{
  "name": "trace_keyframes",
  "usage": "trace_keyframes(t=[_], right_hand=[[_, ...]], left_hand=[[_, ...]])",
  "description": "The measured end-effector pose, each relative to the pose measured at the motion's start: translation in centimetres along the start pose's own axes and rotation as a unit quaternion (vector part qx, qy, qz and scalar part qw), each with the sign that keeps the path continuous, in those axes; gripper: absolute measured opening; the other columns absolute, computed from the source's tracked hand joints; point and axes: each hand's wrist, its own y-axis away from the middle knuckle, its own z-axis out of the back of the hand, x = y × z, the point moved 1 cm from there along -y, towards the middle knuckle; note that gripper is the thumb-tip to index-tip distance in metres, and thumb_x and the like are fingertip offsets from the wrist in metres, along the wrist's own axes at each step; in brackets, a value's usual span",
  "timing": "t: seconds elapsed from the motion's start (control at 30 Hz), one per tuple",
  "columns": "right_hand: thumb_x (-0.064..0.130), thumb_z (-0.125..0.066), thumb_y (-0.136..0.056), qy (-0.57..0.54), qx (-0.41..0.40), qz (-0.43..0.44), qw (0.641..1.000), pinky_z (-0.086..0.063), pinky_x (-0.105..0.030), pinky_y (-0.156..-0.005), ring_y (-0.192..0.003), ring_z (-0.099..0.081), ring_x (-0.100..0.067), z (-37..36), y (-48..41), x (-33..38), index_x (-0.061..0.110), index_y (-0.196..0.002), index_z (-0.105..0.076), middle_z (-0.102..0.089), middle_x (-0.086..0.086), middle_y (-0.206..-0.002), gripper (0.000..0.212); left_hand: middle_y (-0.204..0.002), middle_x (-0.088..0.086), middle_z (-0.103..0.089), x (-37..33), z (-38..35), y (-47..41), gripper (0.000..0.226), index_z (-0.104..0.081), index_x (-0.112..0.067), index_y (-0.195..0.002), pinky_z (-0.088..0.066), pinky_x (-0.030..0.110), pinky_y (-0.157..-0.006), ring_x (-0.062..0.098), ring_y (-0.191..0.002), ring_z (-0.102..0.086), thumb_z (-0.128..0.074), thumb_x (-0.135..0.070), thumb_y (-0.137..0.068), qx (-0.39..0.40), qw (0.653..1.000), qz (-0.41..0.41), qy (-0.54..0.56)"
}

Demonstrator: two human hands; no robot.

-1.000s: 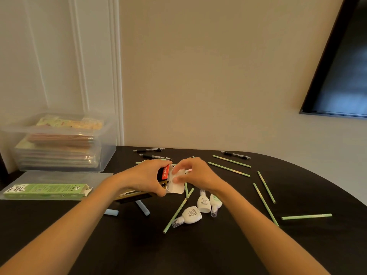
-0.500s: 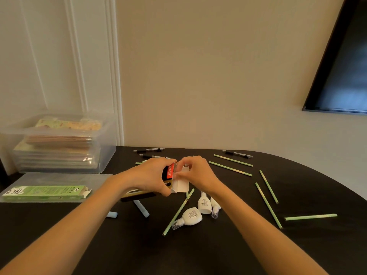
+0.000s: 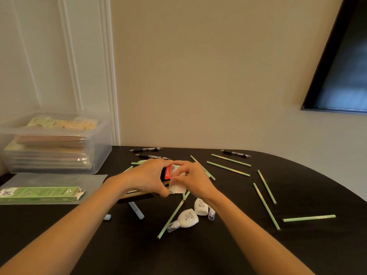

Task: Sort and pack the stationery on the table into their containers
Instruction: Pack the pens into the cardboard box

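Holding the black-and-gold box (image 3: 137, 196) at centre frame with the left hand (image 3: 148, 177), fingers curling over its open end and thumb tucking underneath. Resting on the table (image 3: 297, 255) or hovering just off it: no telling which.

Pinching the white end flap (image 3: 178, 189) with the right hand (image 3: 195, 180), fingertips bending onto the card just beside the red flap (image 3: 168, 172).

Running the box's long axis from centre frame toward lower left, mouth facing right, straight at the right hand's fingers. Judging from that, feeding anything in lengthwise from the right, and counting the right hand as the nearer one to the mouth.

Fanning out right of centre, the green pencils (image 3: 228, 168), a few crossing just beneath the right hand. Lying further off along the upper centre, the black pens (image 3: 146, 149). Not showing any contents through the mouth.
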Motion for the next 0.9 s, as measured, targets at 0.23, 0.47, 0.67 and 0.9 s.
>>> trace_keyframes(t=[0.23,0.47,0.67,0.9], right_hand=[[0.009,-0.061,-0.086,-0.03,-0.001,-0.037,0.999,-0.039,-0.045,-0.104,-0.124,-0.043,-0.014,1.3,-0.8,-2.4,0.021,-0.086,-0.073,-0.052,0.0,-0.133,0.017],[-0.002,-0.051,-0.089,-0.161,-0.17,-0.108,0.966,-0.047,-0.021,-0.087,-0.097,-0.059,-0.004,6.6,-3.0,-7.8,0.023,-0.098,-0.067,-0.063,0.009,-0.103,0.031],[0.001,-0.048,-0.091,-0.087,-0.27,-0.204,0.937,-0.046,-0.032,-0.096,-0.103,-0.057,-0.015,12.8,-7.6,-16.5,0.013,-0.105,-0.067,-0.063,-0.003,-0.111,0.026],[0.01,-0.045,-0.095,0.256,-0.19,-0.234,0.918,-0.035,-0.045,-0.107,-0.131,-0.038,-0.028,17.8,-13.6,-25.4,0.01,-0.136,-0.043,-0.043,-0.012,-0.141,0.042]], left_hand=[[-0.141,-0.001,-0.038,-1.0,-0.3,-2.2,0.094,-0.018,-0.017,-0.148,-0.034,0.028,-0.104,0.016,-0.128,-0.037,-0.075,-0.028,-0.074,-0.003,1.0,0.018,-0.016],[-0.142,0.002,-0.038,-2.8,-0.5,-8.2,0.092,-0.021,-0.015,-0.147,-0.035,0.032,-0.103,0.02,-0.129,-0.037,-0.075,-0.03,-0.074,-0.016,0.998,0.039,-0.036],[-0.125,0.002,-0.048,-4.3,-1.8,-16.2,0.072,-0.039,-0.016,-0.132,-0.043,0.032,-0.092,0.018,-0.11,-0.046,-0.076,-0.029,-0.072,-0.04,0.997,0.023,-0.054],[-0.136,0.002,-0.041,-4.6,-3.0,-23.8,0.084,-0.028,-0.016,-0.141,-0.038,0.034,-0.099,0.02,-0.122,-0.04,-0.076,-0.03,-0.073,-0.037,0.994,0.008,-0.107]])
